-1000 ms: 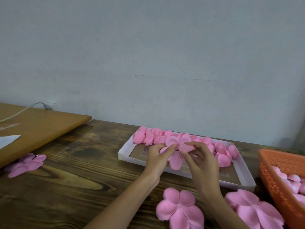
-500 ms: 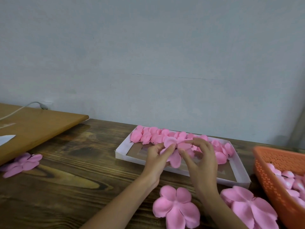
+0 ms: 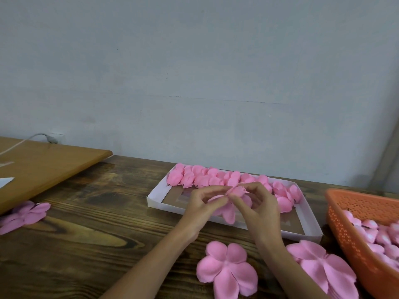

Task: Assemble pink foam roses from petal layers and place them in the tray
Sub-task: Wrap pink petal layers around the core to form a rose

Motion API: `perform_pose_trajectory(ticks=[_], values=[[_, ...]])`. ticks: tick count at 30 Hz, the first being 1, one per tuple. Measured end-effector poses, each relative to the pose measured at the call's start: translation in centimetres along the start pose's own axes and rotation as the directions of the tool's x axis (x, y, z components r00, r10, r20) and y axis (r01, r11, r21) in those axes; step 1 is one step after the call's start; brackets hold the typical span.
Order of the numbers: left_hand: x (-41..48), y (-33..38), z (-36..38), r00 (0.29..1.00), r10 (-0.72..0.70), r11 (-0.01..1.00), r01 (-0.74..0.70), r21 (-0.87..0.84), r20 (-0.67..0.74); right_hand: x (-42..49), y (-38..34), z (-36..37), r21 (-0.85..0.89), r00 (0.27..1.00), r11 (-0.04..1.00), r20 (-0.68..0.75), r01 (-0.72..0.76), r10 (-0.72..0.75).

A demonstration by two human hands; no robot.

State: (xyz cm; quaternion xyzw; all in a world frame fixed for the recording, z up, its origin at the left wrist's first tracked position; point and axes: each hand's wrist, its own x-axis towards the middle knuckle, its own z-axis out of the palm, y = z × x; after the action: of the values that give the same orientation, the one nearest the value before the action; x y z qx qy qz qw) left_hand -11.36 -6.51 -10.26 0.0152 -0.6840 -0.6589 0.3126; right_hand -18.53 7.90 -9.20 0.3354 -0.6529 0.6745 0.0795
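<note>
**Fingers close in on a half-made rose**

The fingers of both hands are curled and pinch the same pink foam rose from either side, tips nearly meeting at its middle. The left hand grips the near petals; the right hand nips the upper fold. A second ago the petals lay more spread between the hands. Now they are gathered tighter and lifted at the top, with one petal hanging loose below. The layers appear to be getting pressed into shape, and I judge the rose is close to finished but not yet set down.

It is held in the air just over the front of the white tray, whose far side already carries a row of finished roses. The near part of the tray floor shows bare, so there is room for this one.

On the bench, two flat petal layers lie near the wrists. An orange basket of small pink pieces stands to the right, and more petal layers lie far left.
</note>
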Motion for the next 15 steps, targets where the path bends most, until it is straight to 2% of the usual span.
perform_pose_trajectory(ticks=[5,9,11,15], values=[[-0.15,0.16,0.33,1.0,-0.008,0.999,0.007,0.041,0.001,-0.09,-0.39,-0.05,-0.064,0.995,0.994,-0.029,0.092,-0.094],[-0.29,0.08,0.41,0.999,0.013,0.998,-0.011,0.06,-0.046,-0.34,-0.62,0.16,-0.031,0.997,0.998,-0.053,0.062,-0.063],[-0.25,0.02,0.35,0.999,0.024,0.998,-0.022,0.058,-0.035,-0.32,-0.63,0.16,-0.032,0.994,0.997,-0.08,0.071,-0.073],[-0.22,0.47,0.32,0.999,0.049,0.999,-0.05,0.011,0.019,-0.21,-0.5,0.0,-0.075,0.994,0.992,-0.041,0.1,-0.103]])
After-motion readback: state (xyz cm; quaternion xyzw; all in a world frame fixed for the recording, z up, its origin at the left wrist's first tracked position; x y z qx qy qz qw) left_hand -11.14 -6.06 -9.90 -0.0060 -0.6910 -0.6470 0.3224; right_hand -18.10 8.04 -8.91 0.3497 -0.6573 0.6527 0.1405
